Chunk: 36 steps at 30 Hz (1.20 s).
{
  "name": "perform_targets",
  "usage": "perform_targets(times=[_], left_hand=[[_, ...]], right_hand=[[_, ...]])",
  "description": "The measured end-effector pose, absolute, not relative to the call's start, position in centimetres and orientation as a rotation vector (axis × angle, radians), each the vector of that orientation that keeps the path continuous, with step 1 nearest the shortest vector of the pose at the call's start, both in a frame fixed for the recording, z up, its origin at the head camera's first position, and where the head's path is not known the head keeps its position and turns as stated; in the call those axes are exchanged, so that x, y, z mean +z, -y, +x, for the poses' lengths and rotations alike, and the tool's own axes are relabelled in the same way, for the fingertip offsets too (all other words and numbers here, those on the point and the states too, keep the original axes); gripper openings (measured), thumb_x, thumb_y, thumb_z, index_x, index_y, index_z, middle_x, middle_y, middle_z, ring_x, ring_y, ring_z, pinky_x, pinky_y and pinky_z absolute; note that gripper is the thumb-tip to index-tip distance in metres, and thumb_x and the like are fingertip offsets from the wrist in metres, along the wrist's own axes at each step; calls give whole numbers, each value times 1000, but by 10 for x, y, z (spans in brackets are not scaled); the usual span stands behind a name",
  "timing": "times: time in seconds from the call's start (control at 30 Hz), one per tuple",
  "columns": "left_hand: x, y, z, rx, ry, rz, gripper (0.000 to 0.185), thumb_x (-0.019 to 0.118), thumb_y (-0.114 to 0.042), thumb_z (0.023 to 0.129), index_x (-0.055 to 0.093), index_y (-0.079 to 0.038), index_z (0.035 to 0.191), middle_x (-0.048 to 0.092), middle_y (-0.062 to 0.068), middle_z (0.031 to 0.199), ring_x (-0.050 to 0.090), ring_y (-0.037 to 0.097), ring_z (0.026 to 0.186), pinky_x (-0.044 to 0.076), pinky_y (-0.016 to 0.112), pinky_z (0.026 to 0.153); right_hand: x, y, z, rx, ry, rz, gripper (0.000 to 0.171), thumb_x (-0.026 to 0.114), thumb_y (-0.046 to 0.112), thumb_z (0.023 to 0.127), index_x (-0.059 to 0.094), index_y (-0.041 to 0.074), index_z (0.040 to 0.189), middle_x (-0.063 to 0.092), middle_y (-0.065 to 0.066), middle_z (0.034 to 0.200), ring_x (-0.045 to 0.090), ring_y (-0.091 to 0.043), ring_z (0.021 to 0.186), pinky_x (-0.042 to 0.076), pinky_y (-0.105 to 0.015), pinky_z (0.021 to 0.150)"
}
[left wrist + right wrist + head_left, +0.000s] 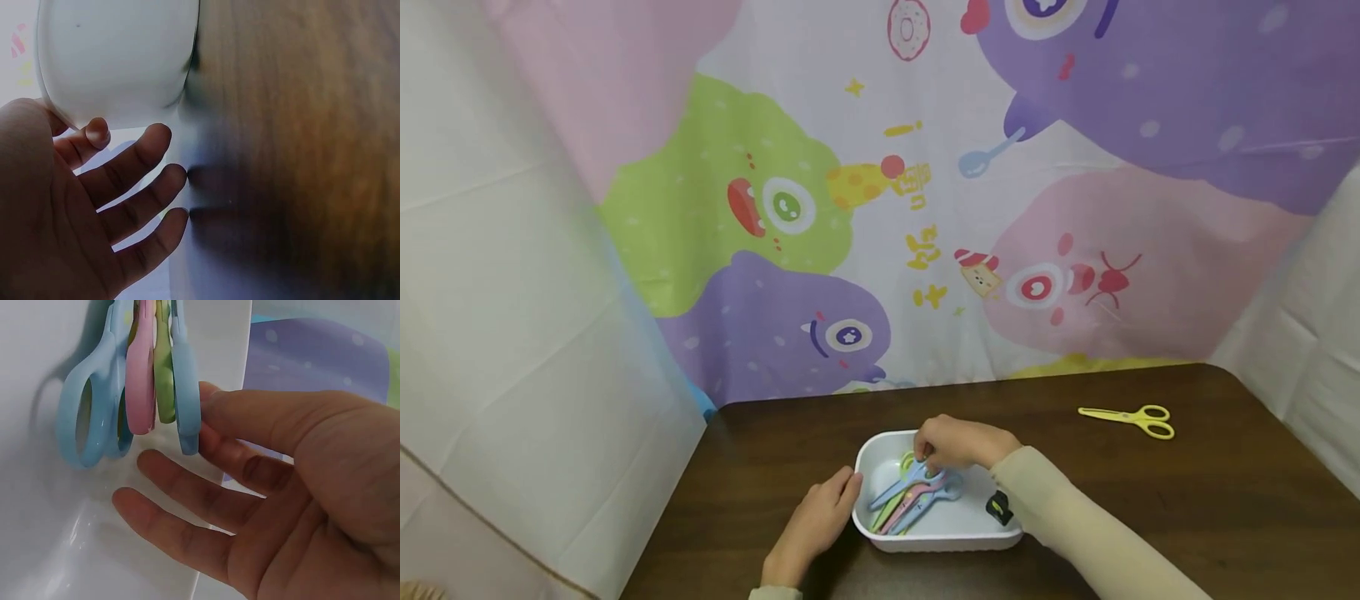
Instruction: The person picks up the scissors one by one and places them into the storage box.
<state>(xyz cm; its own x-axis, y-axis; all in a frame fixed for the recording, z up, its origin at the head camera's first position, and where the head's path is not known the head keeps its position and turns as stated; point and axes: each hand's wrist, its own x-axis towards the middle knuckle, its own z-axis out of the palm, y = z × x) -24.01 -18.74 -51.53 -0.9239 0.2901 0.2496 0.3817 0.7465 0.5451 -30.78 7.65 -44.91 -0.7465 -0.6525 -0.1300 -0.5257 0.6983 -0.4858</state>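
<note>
A white tray (955, 533) on the brown table holds several children's plastic scissors, two blue, one pink and at least one green. My right hand (958, 442) reaches over its far rim and pinches the handle of the upper blue scissors (187, 400) between thumb and forefinger; its other fingers stay extended. Beside that handle hang the green scissors (164, 375), the pink scissors (140, 394) and the other blue scissors (75, 419). My left hand (820, 517) holds the tray's left rim with thumb and forefinger. Its other fingers are spread below, near the table (300, 125).
Yellow scissors (1131, 418) lie apart on the table at the right. A small black object (998, 507) shows by the right wrist. A cartoon-printed curtain (925, 350) hangs behind the table, with white cloth (550, 292) at the sides.
</note>
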Motion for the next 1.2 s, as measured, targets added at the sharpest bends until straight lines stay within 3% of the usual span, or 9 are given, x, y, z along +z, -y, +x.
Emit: perform_targets(times=[0.53, 0.8, 1.03, 1.2], left_hand=[[-512, 186, -239, -934, 2894, -471, 33, 44, -40, 110, 51, -19, 86, 35, -8, 66, 45, 11, 64, 37, 28, 59], [-514, 187, -242, -952, 2878, -478, 33, 43, -40, 111, 50, -20, 85, 35, -8, 65, 45, 10, 63, 37, 27, 58], [-520, 191, -242, -964, 2790, -581, 33, 39, -39, 112, 50, -20, 87, 34, -9, 66, 43, 10, 61, 35, 31, 53], [-516, 188, -242, -964, 2864, -487, 34, 42, -43, 110, 50, -20, 86, 35, -8, 66, 45, 10, 63, 37, 28, 57]], right_hand=[[-442, -92, -303, -674, -2613, -1022, 16, 72, 9, 95, 76, 10, 111, 74, 1, 110, 66, -19, 109, 53, -39, 97], [-429, -107, -298, -743, -2621, -1012, 25, 72, 18, 96, 72, 6, 119, 73, -6, 115, 66, -29, 113, 53, -45, 98], [-428, -122, -295, -815, -2648, -1032, 32, 74, 21, 95, 70, 4, 122, 72, -10, 118, 66, -29, 112, 54, -46, 96], [-428, -130, -293, -837, -2665, -1045, 35, 73, 22, 95, 69, 3, 123, 71, -14, 121, 66, -34, 114, 54, -49, 97]])
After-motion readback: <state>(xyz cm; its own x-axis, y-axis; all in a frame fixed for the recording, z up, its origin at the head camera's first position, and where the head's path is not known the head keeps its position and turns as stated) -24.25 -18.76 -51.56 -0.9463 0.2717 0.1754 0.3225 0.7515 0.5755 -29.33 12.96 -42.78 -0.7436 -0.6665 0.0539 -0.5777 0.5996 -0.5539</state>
